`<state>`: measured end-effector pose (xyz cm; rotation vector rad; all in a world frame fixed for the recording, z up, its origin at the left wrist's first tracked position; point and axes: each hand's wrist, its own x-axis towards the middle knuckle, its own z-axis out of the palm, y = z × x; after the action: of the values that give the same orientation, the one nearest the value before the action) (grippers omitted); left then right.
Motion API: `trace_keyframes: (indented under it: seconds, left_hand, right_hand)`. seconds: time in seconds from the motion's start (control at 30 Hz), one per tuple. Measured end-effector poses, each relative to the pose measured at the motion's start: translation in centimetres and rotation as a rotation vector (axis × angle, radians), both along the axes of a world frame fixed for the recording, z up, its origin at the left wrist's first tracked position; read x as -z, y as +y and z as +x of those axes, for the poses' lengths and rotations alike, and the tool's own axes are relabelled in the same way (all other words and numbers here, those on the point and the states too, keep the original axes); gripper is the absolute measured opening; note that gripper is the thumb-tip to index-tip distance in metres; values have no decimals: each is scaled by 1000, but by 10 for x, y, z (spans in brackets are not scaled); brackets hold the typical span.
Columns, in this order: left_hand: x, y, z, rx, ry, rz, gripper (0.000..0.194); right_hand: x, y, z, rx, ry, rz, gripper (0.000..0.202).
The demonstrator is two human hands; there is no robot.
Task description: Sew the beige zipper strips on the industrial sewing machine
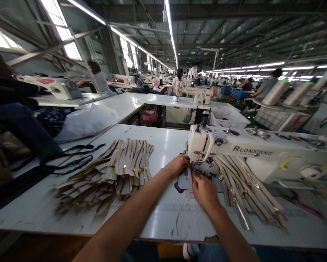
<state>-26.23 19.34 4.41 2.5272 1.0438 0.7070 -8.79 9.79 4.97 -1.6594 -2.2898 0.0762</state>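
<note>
on the white table (163, 145), both hands' fingers (185, 162) pinch a zipper strip (189, 182) under the sewing machine (256, 149).

A long factory hall with white worktables (141, 100), fluorescent ceiling strips (171, 29) and bright windows (62, 32) on the left.

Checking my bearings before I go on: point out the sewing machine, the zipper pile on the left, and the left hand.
sewing machine (251, 147), head view, on the white arm by the lettering.
zipper pile (119, 165), head view, middle of the fanned beige tapes.
left hand (178, 164), head view, back of the hand.
</note>
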Motion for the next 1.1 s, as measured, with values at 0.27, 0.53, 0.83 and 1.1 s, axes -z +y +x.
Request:
trace_keyframes:
  seconds: [0.27,0.53,0.83,1.1]
  left_hand:
    - [0,-2,2,-19,7,-2,25]
    - [-5,-17,1,-43,54,-19,18]
    - [-4,-17,-2,-34,90,-16,14]
    - [-6,-16,-3,-47,88,-9,13]
  right_hand:
    - [2,-4,9,-27,99,-9,28]
    - [4,-7,12,-39,139,-13,31]
    - [5,-6,10,-14,113,-11,31]
    - [5,-2,8,-8,90,-17,30]
